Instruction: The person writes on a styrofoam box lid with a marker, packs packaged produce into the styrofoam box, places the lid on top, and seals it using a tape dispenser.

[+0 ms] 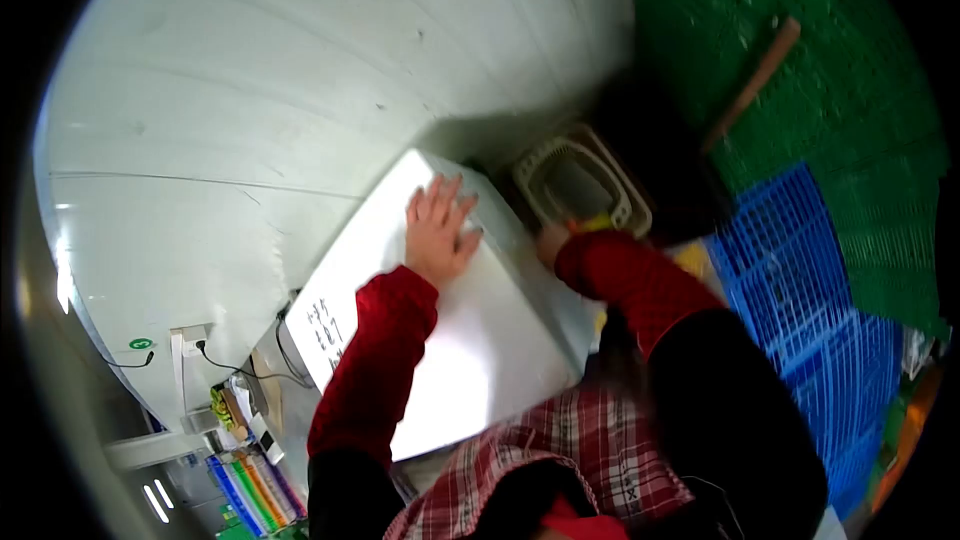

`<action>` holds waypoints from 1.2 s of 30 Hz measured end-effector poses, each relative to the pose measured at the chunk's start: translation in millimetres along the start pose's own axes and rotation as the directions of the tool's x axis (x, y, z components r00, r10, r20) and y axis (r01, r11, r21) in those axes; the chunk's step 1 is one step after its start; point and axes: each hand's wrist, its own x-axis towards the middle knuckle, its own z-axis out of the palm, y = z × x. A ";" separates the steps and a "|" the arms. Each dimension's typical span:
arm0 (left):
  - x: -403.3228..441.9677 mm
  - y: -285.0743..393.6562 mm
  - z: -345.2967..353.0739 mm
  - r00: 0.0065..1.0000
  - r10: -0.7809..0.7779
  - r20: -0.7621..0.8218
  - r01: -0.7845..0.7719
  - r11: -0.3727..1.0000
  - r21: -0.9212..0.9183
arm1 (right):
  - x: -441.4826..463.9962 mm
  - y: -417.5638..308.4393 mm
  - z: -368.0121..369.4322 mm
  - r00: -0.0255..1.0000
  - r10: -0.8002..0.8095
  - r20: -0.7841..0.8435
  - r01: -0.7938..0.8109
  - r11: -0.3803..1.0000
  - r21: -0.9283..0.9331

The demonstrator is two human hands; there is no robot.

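Observation:
My left hand [437, 238] lies flat with its fingers spread on top of a large white box-shaped cabinet [490, 320], which has dark handwriting near its left edge. Beyond the cabinet's right edge, my right hand [552, 243] is lowered beside its side face. That hand is small and blurred, so its fingers cannot be made out. Close by it is a yellow-orange item [597, 223], at the near side of a beige plastic basket [635, 202]. Whether my right hand touches the item or the cabinet is unclear.
A pale wall [250, 90] rises behind the cabinet. Blue plastic grating [800, 270] and green matting [870, 120] lie to the right, with a wooden stick [755, 80] on the matting. At left are a socket with cables [203, 345] and several coloured folders [258, 490].

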 end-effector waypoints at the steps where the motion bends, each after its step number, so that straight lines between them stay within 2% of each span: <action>1: 3.0 -6.6 1.2 1.000 -0.011 -0.009 0.011 1.000 0.022 | 2.9 -0.9 10.9 0.995 0.074 0.061 -0.076 0.997 0.034; 2: 5.1 -3.1 -5.8 0.999 -0.046 0.004 0.046 0.999 -0.018 | 6.1 -2.0 21.9 0.982 0.146 0.121 -0.154 0.986 0.059; 3: 7.6 -2.3 -8.8 0.997 -0.080 -0.001 0.080 0.996 -0.035 | -10.5 13.2 13.8 0.962 0.168 0.214 -0.232 0.917 0.325; 4: 9.8 -3.4 -9.1 0.995 -0.088 -0.045 0.084 0.993 -0.079 | -45.2 22.5 -2.1 0.933 0.144 0.331 -0.318 0.763 0.563; 5: 11.4 -5.7 -8.6 0.991 -0.086 -0.105 0.074 0.991 -0.115 | -84.1 31.1 -18.6 0.946 0.201 0.253 -0.317 0.724 0.612; 6: 10.9 -6.3 -8.0 0.976 -0.154 -0.156 0.141 0.986 -0.090 | -112.9 42.9 -24.3 0.946 0.276 0.170 -0.317 0.682 0.659; 8: 2.7 -14.2 2.2 0.893 -0.306 -0.330 0.272 0.951 -0.144 | -149.6 42.5 12.9 0.846 0.492 0.205 -0.314 0.148 0.938; 9: -2.4 -17.5 5.3 0.835 -0.368 -0.410 0.316 0.929 -0.191 | -163.8 34.0 54.7 0.868 0.462 0.185 -0.059 -0.273 0.960; 10: 1.2 -17.8 7.4 0.800 -0.430 -0.419 0.357 0.902 -0.244 | -177.2 27.6 97.8 0.883 0.446 0.145 0.197 -0.633 0.748; 11: -8.2 -27.8 6.0 0.782 -0.447 -0.435 0.370 0.894 -0.254 | -206.0 8.2 98.1 0.900 0.398 0.175 0.297 -0.857 0.420; 12: -26.7 -44.3 1.8 0.765 -0.468 -0.442 0.423 0.883 -0.202 | -227.3 -20.6 100.3 0.872 0.490 -0.009 0.481 -0.852 0.208; 13: -51.7 -64.1 -2.3 0.747 -0.493 -0.445 0.481 0.864 -0.151 | -242.5 -49.8 141.1 0.860 0.507 -0.046 0.493 -0.807 0.324; 14: -79.9 -93.8 0.4 0.695 -0.527 -0.488 0.549 0.828 -0.112 | -265.4 -83.9 130.9 0.891 0.446 0.084 0.426 -0.886 0.186; 15: -117.0 -129.5 4.7 0.644 -0.553 -0.528 0.613 0.786 -0.075 | -273.2 -115.6 107.6 0.877 0.473 0.089 0.454 -0.874 0.171; 17: -195.3 -195.8 3.4 0.546 -0.741 -0.390 0.819 0.571 0.061 | -278.2 -169.1 47.5 0.836 0.546 0.043 0.539 -0.834 0.120; 18: -234.4 -220.2 -9.6 0.600 -0.787 -0.147 0.797 0.570 0.198 | -274.5 -193.5 43.5 0.852 0.512 0.108 0.484 -0.850 0.210; 19: -264.7 -234.7 -23.0 0.589 -0.801 0.106 0.743 0.589 0.319 | -260.6 -218.5 39.1 0.829 0.552 0.084 0.525 -0.822 0.222; 20: -275.2 -236.9 -40.7 0.509 -0.852 0.123 0.843 0.522 0.131 | -241.7 -237.2 33.0 0.806 0.589 0.062 0.576 -0.804 0.148; 21: -283.9 -254.0 -40.5 0.502 -0.858 0.112 0.850 0.513 0.122 | -223.9 -254.2 23.9 0.778 0.627 0.041 0.624 -0.779 0.067; 23: -287.4 -292.5 -41.7 0.240 -0.925 0.296 0.956 0.278 0.094 | -195.9 -265.5 -11.6 0.691 0.699 -0.186 0.701 -0.710 -0.067; 24: -280.2 -276.9 -41.7 0.277 -0.950 0.141 0.953 0.291 0.086 | -188.2 -262.9 -22.4 0.667 0.739 -0.100 0.739 -0.672 -0.039; 25: -279.1 -273.0 -44.8 0.276 -0.949 0.151 0.955 0.289 0.070 | -187.8 -266.3 -29.0 0.635 0.772 -0.008 0.772 -0.635 -0.001; 26: -279.8 -269.3 -44.6 0.307 -0.941 0.144 0.948 0.315 0.039 | -180.7 -267.1 2.6 0.544 0.831 0.113 0.772 -0.549 0.321; 27: -281.2 -265.0 -43.9 0.342 -0.930 0.136 0.938 0.347 0.014 | -180.8 -261.9 -7.2 0.526 0.836 0.153 0.799 -0.548 0.248; 28: -285.1 -257.7 -43.4 0.336 -0.935 0.113 0.939 0.341 0.032 | -181.2 -250.7 -21.9 0.515 0.841 0.168 0.832 -0.537 0.139; 30: -313.3 -247.0 -33.7 0.331 -0.937 0.114 0.941 0.337 0.040 | -179.7 -220.7 -30.9 0.473 0.860 0.195 0.862 -0.496 0.099; 32: -344.1 -213.1 -33.8 0.303 -0.947 0.102 0.949 0.310 0.060 | -176.3 -183.0 -33.2 0.488 0.847 0.211 0.847 -0.518 0.119; 33: -357.3 -188.7 -40.3 0.288 -0.954 0.087 0.955 0.292 0.048 | -173.9 -165.1 -33.8 0.540 0.806 0.242 0.821 -0.568 0.061; 35: -362.4 -156.4 -50.3 0.189 -0.978 0.086 0.977 0.196 0.082 | -170.0 -142.4 -21.6 0.578 0.810 0.102 0.806 -0.586 0.087; 36: -366.5 -156.4 -49.0 0.211 -0.972 0.102 0.971 0.220 0.089 | -174.1 -141.7 -19.2 0.573 0.813 0.099 0.808 -0.581 0.096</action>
